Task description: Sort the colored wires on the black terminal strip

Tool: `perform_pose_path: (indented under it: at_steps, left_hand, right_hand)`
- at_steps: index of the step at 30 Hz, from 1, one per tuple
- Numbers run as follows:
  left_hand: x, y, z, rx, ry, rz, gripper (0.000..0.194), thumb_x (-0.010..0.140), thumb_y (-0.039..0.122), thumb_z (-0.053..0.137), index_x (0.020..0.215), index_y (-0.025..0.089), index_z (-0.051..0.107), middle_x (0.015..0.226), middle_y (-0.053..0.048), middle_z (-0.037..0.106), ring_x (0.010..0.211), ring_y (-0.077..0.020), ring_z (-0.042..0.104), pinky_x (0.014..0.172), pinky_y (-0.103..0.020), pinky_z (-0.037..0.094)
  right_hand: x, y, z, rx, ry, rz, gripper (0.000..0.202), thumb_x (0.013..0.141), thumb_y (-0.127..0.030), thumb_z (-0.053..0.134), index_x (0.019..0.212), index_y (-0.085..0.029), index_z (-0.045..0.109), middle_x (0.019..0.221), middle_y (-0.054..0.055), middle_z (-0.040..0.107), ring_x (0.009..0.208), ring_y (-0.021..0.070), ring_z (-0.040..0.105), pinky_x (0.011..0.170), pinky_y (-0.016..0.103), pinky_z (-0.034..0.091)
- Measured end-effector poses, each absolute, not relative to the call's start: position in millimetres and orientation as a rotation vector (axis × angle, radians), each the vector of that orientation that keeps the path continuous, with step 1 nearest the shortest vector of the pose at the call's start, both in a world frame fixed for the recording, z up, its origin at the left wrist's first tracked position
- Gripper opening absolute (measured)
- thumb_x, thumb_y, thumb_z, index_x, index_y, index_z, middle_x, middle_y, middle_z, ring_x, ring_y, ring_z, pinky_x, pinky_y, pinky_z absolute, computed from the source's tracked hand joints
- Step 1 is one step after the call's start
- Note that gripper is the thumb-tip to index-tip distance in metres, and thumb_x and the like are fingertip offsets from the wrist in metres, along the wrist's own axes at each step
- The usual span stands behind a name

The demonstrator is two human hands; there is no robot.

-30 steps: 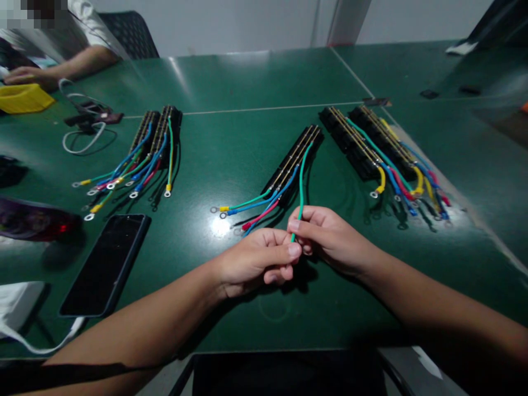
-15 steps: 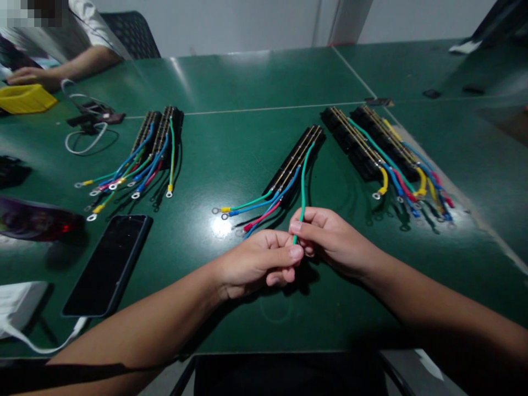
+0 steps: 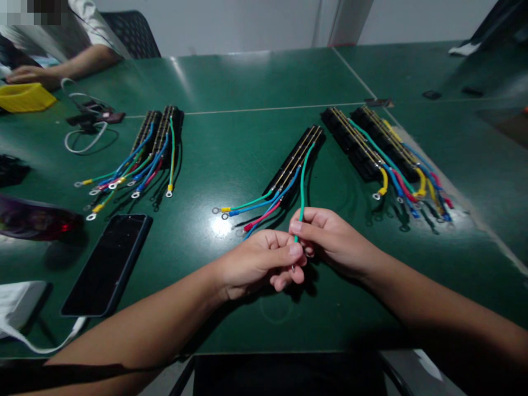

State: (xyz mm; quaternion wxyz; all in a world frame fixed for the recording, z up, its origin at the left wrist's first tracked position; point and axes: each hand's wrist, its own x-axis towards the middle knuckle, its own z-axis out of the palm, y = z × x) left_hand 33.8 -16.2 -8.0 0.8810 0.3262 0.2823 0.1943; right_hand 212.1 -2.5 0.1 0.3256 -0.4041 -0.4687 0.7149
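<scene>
A green wire (image 3: 303,181) curves from the far end of the middle black terminal block (image 3: 295,157) down to my hands. My right hand (image 3: 322,234) pinches the wire between thumb and fingers. Just below, my left hand (image 3: 268,258) is closed on the wire's lower end, its thumb pressed over it. A small metallic bit shows under the left thumb; I cannot make out its exact shape. From the same block, blue, red and green wires with ring terminals (image 3: 225,215) spread to the left, partly hidden behind my left hand.
Two wired blocks (image 3: 165,132) lie at the left and two more (image 3: 367,143) at the right on the green table (image 3: 247,137). A phone (image 3: 107,267), a white charger (image 3: 20,302), a purple package (image 3: 37,217) and a yellow container (image 3: 27,98) are on the left. Another person's arm (image 3: 82,65) rests beyond.
My left hand's lower fingers have shifted slightly right and loosened a little, exposing a metallic bit below the thumb. The right hand stays in place on the green wire.
</scene>
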Motion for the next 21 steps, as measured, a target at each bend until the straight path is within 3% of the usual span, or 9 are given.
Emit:
perform_pose_path:
  at_steps: [10,21]
  left_hand:
    - [34.7,-17.2,-3.4,0.656,0.600,0.455,0.037,0.078,0.039,0.077,0.069,0.012,0.054,0.052,0.003,0.059,0.034,0.0015,0.035,0.040,-0.012,0.026]
    - [34.5,-16.4,-5.0,0.683,0.609,0.406,0.034,0.081,0.043,0.073,0.082,0.012,0.060,0.066,-0.002,0.068,0.041,-0.0022,0.050,0.039,-0.011,0.033]
  right_hand:
    - [213.0,-2.3,-2.9,-1.064,-1.235,1.862,0.024,0.081,-0.034,0.071,0.080,-0.015,0.057,0.060,-0.005,0.052,0.049,0.0056,0.043,0.046,0.018,0.032]
    - [212.1,-2.1,-0.5,-1.045,-1.261,1.874,0.023,0.082,-0.034,0.070,0.080,-0.015,0.057,0.059,-0.004,0.054,0.050,0.0067,0.045,0.047,0.019,0.033]
